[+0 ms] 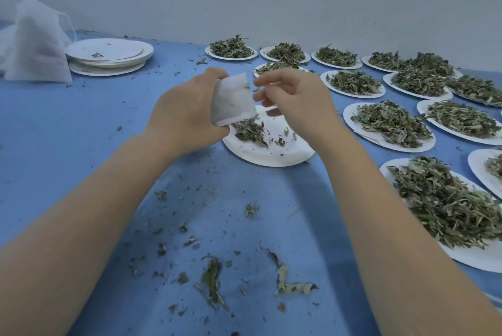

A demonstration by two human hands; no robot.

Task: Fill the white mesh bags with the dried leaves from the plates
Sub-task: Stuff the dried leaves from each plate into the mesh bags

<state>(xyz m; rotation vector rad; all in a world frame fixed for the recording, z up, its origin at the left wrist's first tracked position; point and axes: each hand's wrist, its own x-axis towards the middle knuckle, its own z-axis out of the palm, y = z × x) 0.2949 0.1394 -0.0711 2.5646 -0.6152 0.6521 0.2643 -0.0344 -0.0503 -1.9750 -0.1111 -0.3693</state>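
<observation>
- Mesh, heaped far to the left of my grip: a loose pile of white bags (35, 44) sits on the blue table (81, 145), and just right of it a stack of empty plates (108, 55) carries a few leaf crumbs.
- My left hand (187, 115) is raised above the table, forearm reaching in from the lower left, fingers and thumb curled round one small white mesh bag (233, 100).
- The bag is a thin, see-through white rectangle; a few dark specks show through it. Its long axis runs tilted, upper end near my fingertips and leaning away from me, lower end pointing down at the plate below.
- Directly under my grip lies a nearly emptied white plate (271, 153) with a small clump of dried leaves (250, 131) on its left part.
- My right hand (296, 101) hovers just right of the bag, fingers loosely bent toward its upper edge; I cannot tell whether the fingertips touch it or hold anything.
- Right of both hands, well apart from the grip, rows of full plates (391, 125) are heaped with green-grey leaves.
- Nearer me, loose leaf scraps (285, 278) lie scattered on the table.
</observation>
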